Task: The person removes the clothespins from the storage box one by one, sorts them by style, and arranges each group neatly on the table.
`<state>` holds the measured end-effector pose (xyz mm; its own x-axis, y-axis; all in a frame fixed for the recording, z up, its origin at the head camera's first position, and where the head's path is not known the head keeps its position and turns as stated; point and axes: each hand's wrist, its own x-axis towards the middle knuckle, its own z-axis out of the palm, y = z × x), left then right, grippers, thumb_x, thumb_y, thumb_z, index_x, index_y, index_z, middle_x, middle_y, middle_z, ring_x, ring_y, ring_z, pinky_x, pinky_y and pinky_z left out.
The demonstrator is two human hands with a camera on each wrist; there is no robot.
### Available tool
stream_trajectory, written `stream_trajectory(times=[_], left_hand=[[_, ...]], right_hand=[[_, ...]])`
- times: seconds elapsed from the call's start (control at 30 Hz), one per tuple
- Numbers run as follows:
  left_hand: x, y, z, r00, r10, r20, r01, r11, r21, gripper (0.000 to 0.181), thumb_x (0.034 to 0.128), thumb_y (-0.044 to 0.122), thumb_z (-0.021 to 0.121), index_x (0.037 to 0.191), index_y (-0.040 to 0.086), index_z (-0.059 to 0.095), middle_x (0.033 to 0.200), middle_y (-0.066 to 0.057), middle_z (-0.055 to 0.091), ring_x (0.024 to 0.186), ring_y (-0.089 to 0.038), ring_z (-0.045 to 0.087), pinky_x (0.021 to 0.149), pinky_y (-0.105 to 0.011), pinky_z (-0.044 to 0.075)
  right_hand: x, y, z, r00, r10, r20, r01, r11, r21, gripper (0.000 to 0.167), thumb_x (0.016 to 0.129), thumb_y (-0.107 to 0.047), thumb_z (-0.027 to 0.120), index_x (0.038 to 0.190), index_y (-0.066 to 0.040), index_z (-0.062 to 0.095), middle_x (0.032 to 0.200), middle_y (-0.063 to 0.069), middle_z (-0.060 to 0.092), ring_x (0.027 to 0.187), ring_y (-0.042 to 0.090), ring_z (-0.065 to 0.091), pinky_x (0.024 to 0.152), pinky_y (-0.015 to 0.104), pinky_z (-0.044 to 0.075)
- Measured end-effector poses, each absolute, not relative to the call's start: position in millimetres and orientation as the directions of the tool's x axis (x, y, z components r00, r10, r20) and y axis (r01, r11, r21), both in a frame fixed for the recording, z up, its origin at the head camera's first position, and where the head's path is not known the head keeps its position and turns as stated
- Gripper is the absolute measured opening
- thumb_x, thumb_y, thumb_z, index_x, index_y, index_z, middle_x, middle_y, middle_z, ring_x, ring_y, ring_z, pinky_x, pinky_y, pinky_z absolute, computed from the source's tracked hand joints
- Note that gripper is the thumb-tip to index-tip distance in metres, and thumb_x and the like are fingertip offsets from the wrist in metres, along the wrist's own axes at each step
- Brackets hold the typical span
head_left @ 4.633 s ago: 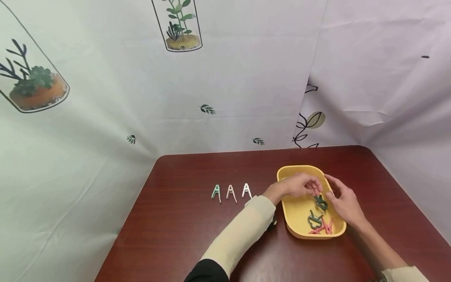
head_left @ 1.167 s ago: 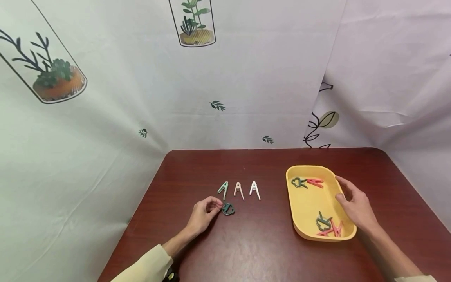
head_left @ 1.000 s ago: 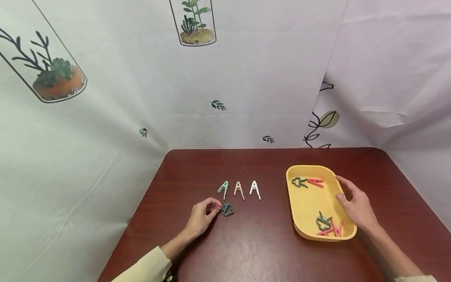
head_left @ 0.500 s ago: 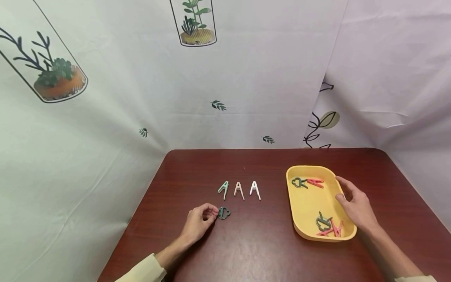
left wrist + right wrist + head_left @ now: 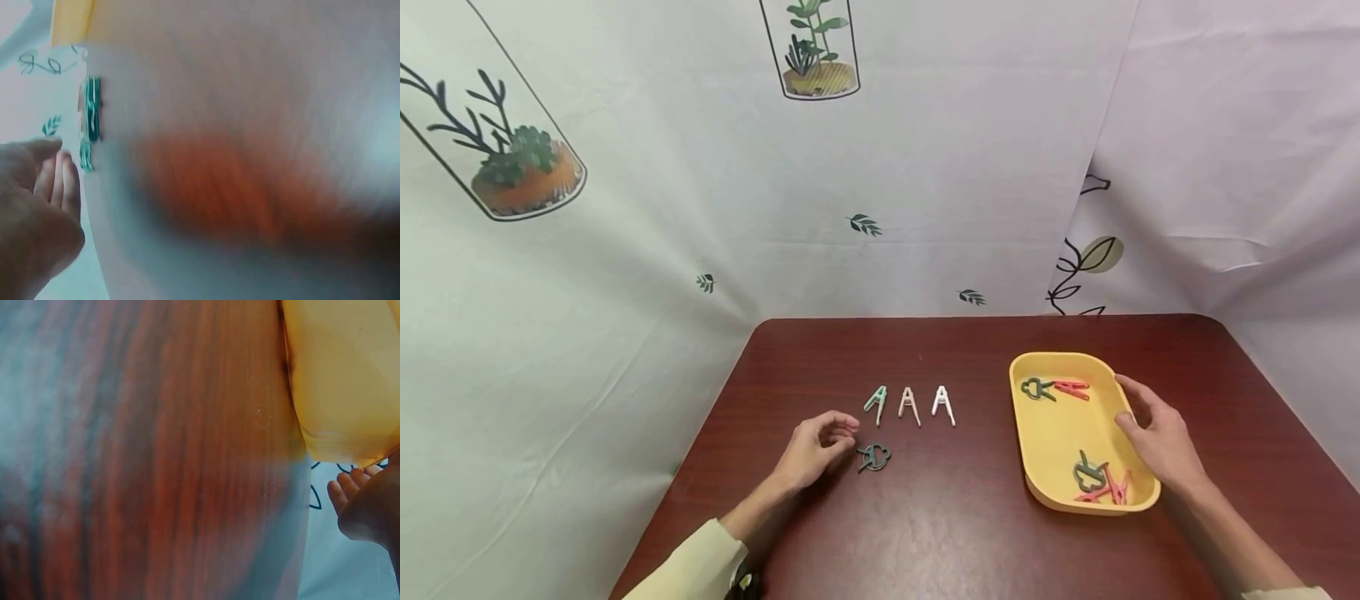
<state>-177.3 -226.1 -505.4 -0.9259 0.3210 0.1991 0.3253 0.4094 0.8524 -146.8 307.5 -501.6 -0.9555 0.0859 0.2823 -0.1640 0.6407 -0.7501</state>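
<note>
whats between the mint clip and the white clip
The pale pink clip lies between the mint clip and the white clip, as the head view shows.

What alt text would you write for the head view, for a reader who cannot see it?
A left hand is beside a dark green clip on a brown table, near a row of light green, pale pink and white clips. The right hand grips a yellow tray containing red clips and more dark green clips.

The left grip (image 5: 812, 450) is beside a dark green clip (image 5: 874, 457), the right grip (image 5: 1161, 435) holding a yellow tray (image 5: 1054, 433).
</note>
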Motion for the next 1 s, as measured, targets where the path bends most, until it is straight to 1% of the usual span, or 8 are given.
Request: stream_trajectory(times=[0.1,0.2,0.4,0.5,0.63,0.77,0.83,1.0], left_hand=[[-186.3,-229.9,-508.5,-0.885,0.423,0.193,0.367,0.381,0.849,0.025,0.0926,-0.010,0.076,0.116,-0.005,0.071,0.108,-0.018,0.076,0.097,-0.030,0.076,0.088,-0.029,0.061],[-193.0,-232.0,-511.6,-0.850,0.497,0.172,0.382,0.359,0.851,0.025,0.0934,-0.008,0.076,0.118,-0.003,0.071,0.110,-0.016,0.076,0.099,-0.031,0.076,0.089,-0.030,0.061],[-200.6,-235.7,-512.8,-0.801,0.582,0.137,0.384,0.324,0.864,0.027,0.0943,-0.005,0.077,0.120,0.000,0.072,0.114,-0.013,0.076,0.103,-0.031,0.075,0.091,-0.032,0.061],[-202.7,-238.1,-514.1,-0.781,0.612,0.126,0.385,0.312,0.869,0.029,0.0937,-0.003,0.079,0.121,0.002,0.072,0.116,-0.013,0.076,0.103,-0.030,0.075,0.091,-0.033,0.061],[-205.7,-239.9,-516.5,-0.768,0.628,0.129,0.398,0.309,0.864,0.029,0.0927,-0.001,0.081,0.120,0.005,0.073,0.115,-0.011,0.077,0.102,-0.026,0.076,0.090,-0.033,0.062],[-206.8,-240.3,-516.8,-0.775,0.619,0.129,0.402,0.325,0.856,0.027,0.0927,-0.002,0.080,0.117,0.007,0.074,0.112,-0.007,0.077,0.099,-0.025,0.076,0.087,-0.031,0.062],[-206.7,-240.1,-517.1,-0.779,0.613,0.134,0.407,0.332,0.851,0.026,0.0926,-0.003,0.080,0.115,0.008,0.074,0.110,-0.006,0.077,0.097,-0.024,0.076,0.086,-0.030,0.062],[-205.9,-239.5,-519.9,-0.780,0.601,0.174,0.437,0.325,0.839,0.022,0.0917,-0.006,0.080,0.110,0.005,0.074,0.103,-0.009,0.077,0.090,-0.018,0.075,0.081,-0.029,0.063]], right_hand=[[-146.4,307.3,-501.9,-0.956,0.085,0.282,-0.164,0.640,-0.750,0.055,0.103,-0.002,0.061,0.156,0.001,0.048,0.132,0.036,0.063,0.091,-0.017,0.049,0.066,0.008,0.049],[-146.4,306.9,-501.7,-0.955,0.084,0.284,-0.167,0.640,-0.750,0.055,0.103,-0.002,0.061,0.156,0.001,0.047,0.131,0.036,0.063,0.091,-0.016,0.050,0.066,0.009,0.050],[-147.4,305.9,-500.9,-0.953,0.080,0.292,-0.176,0.638,-0.750,0.055,0.103,-0.001,0.061,0.156,0.002,0.048,0.128,0.036,0.064,0.088,-0.012,0.052,0.064,0.012,0.052],[-147.7,305.7,-500.8,-0.954,0.080,0.287,-0.174,0.633,-0.755,0.055,0.103,-0.002,0.061,0.156,0.001,0.047,0.130,0.036,0.064,0.089,-0.014,0.052,0.064,0.012,0.052],[-148.0,306.3,-500.7,-0.956,0.082,0.283,-0.171,0.628,-0.759,0.055,0.103,-0.002,0.061,0.156,0.002,0.047,0.132,0.036,0.063,0.091,-0.015,0.052,0.066,0.010,0.051],[-148.3,307.1,-500.8,-0.954,0.083,0.288,-0.173,0.630,-0.757,0.054,0.103,-0.002,0.061,0.156,0.002,0.047,0.131,0.036,0.063,0.092,-0.007,0.058,0.067,0.009,0.051],[-148.2,307.3,-501.0,-0.954,0.083,0.289,-0.174,0.630,-0.757,0.054,0.103,-0.002,0.061,0.156,0.002,0.048,0.131,0.036,0.063,0.092,-0.006,0.059,0.067,0.009,0.052],[-147.9,307.9,-501.9,-0.953,0.083,0.290,-0.175,0.631,-0.756,0.054,0.103,-0.002,0.061,0.156,0.002,0.047,0.131,0.036,0.063,0.091,-0.013,0.053,0.066,0.009,0.051]])
